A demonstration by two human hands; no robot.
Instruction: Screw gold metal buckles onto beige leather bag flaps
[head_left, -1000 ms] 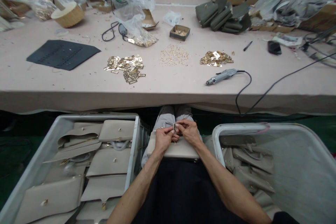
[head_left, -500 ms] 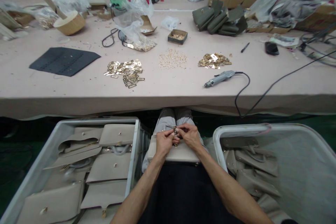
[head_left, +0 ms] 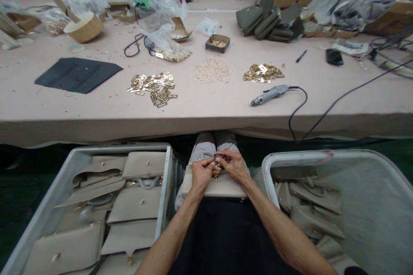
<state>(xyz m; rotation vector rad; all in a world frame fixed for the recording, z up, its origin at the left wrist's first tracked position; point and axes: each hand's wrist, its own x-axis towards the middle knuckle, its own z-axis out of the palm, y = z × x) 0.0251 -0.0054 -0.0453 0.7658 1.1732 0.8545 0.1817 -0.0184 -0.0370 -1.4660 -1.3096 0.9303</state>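
1. In the head view, with 12 o'clock taken as straight ahead of the person, a small gold-toned metal fitting (head_left: pixel 216 157) is pinched at the fingertips of both hands; how the pinch is shared between them is hidden
2. The fitting is reached by the left hand (head_left: pixel 202 172) from about 8 o'clock and by the right hand (head_left: pixel 233 165) from about 4 o'clock, so neither hand is clearly nearer
3. The fitting appears to be held upright, but its long axis is too small to be read with certainty
4. A pale grey-beige handbag (head_left: pixel 225 188) is laid across the lap, its long axis run from 9 to 3 o'clock, directly below the grip and towards 6 o'clock from it
5. On the bag, just on the 6 o'clock side of the fingertips, another gold-toned piece (head_left: pixel 216 177) is seen; whether it is joined to the pinched fitting cannot be told
6. On the table (head_left: pixel 200 102), tiny gold-toned parts (head_left: pixel 211 71) are scattered at 12 o'clock, flat metal plates (head_left: pixel 155 88) are heaped at 11, and a second heap of plates (head_left: pixel 263 73) and a corded electric screwdriver (head_left: pixel 270 95) are placed around 1
7. Similar handbags (head_left: pixel 135 200) are stacked in the plastic bin (head_left: pixel 168 167) at 8 o'clock, and darker-looking ones (head_left: pixel 314 197) in the bin (head_left: pixel 266 176) at 4
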